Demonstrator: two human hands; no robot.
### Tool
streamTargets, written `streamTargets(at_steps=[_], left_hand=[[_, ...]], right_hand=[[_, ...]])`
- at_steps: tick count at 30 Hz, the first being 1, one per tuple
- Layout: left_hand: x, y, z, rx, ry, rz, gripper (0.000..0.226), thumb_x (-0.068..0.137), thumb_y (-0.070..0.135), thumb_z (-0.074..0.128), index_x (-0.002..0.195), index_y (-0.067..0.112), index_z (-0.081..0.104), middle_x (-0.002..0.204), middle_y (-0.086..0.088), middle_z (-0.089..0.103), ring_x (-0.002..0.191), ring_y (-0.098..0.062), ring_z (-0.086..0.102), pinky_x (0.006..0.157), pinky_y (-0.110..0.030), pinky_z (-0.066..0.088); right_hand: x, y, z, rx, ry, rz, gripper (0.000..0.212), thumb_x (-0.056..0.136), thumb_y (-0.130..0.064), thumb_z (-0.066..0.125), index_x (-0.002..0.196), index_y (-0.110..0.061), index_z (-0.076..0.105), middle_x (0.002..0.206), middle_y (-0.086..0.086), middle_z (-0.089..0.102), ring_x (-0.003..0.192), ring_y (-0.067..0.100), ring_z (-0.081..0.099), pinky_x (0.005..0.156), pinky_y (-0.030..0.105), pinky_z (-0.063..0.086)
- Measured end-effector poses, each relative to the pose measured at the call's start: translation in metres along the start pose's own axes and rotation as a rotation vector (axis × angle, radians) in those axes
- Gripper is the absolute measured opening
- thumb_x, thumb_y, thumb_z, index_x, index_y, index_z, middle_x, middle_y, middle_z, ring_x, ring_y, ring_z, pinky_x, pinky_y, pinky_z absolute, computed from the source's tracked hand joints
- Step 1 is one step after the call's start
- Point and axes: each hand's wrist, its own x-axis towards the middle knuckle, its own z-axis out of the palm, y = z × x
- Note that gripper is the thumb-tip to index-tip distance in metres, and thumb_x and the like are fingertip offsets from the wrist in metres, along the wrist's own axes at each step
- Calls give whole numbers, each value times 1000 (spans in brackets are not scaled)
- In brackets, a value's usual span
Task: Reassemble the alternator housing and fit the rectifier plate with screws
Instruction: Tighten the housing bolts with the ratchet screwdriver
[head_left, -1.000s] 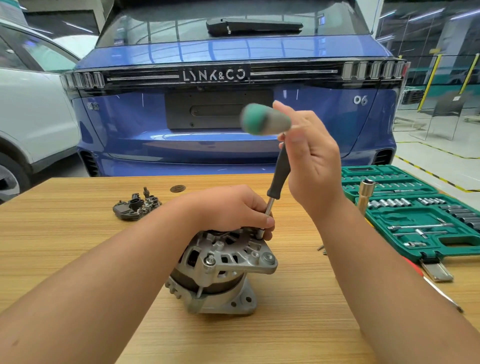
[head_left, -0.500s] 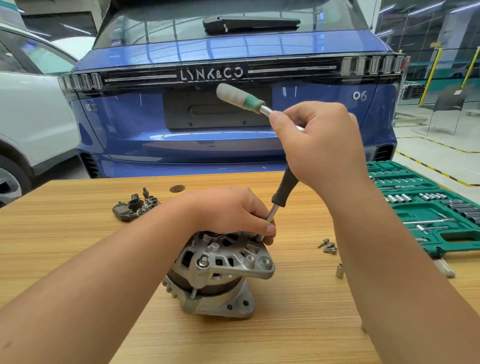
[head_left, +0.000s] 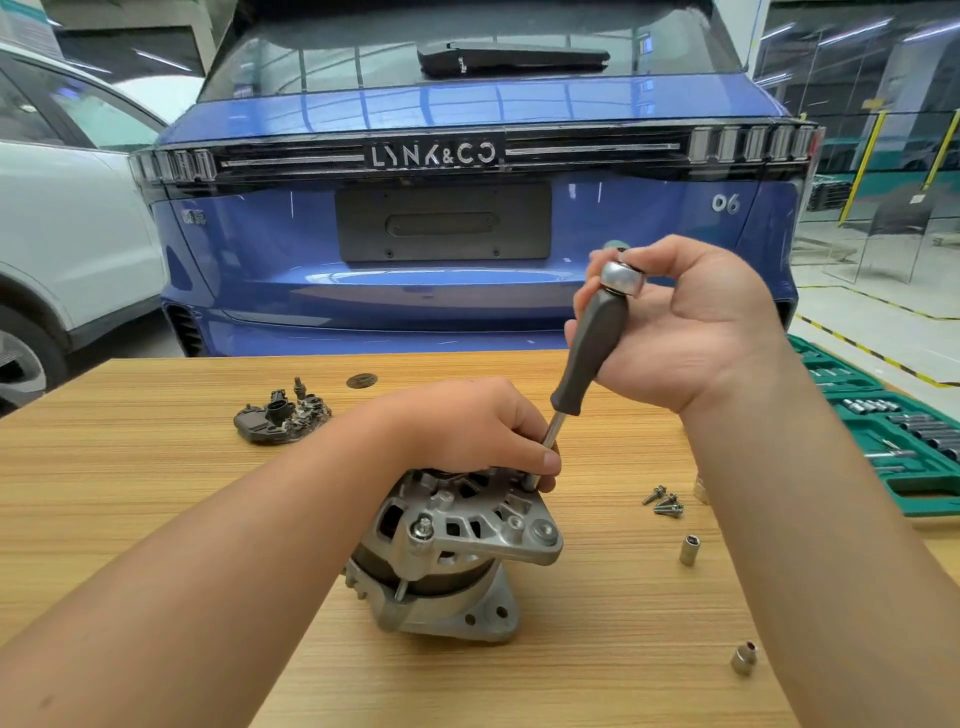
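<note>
Alternator housing (head_left: 457, 551) stands on the wooden table (head_left: 156, 493) near centre, tilted slightly, its finned rear cover uppermost. A driver (head_left: 587, 353) meets the cover's rim at about 1 o'clock; the tool's long axis runs from that contact up toward 1 o'clock, leaning away from vertical. The left hand (head_left: 467, 431) is the nearer one: it rests on top of the cover, fingers curled, thumb and fingertips pinching the metal shank just above the tip, so the fastener itself is hidden. The right hand (head_left: 685, 327), higher and at 1 o'clock from the housing, is loosely closed about the driver's head, where a chrome collar shows. The seating of tip on fastener probably decides the coming turn.

Rectifier plate (head_left: 283, 418) lies apart at 10 o'clock, not yet fitted. Loose screws (head_left: 665, 503) lie at 3 o'clock; two sockets (head_left: 690, 550) lie at 3 to 4 o'clock. An open green socket case (head_left: 924, 493) at the right edge holds rows of sockets and bits.
</note>
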Motion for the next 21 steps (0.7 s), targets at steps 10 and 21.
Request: streamTargets(at_steps=[10, 21], left_hand=[[5, -3, 2, 1, 91, -57, 27, 100, 51, 57, 88, 37, 77, 78, 22, 71, 66, 4, 62, 67, -27, 45], [8, -8, -1, -18, 75, -60, 25, 99, 51, 56, 90, 40, 77, 89, 23, 74, 80, 2, 67, 79, -32, 52]], right_hand=[[7, 47, 6, -187, 253, -719, 34, 89, 8, 65, 80, -22, 50, 88, 1, 65, 76, 8, 64, 77, 22, 48], [36, 43, -40, -1111, -287, -1117, 45, 102, -28, 31, 142, -11, 43, 125, 4, 56, 120, 4, 51, 104, 19, 36]])
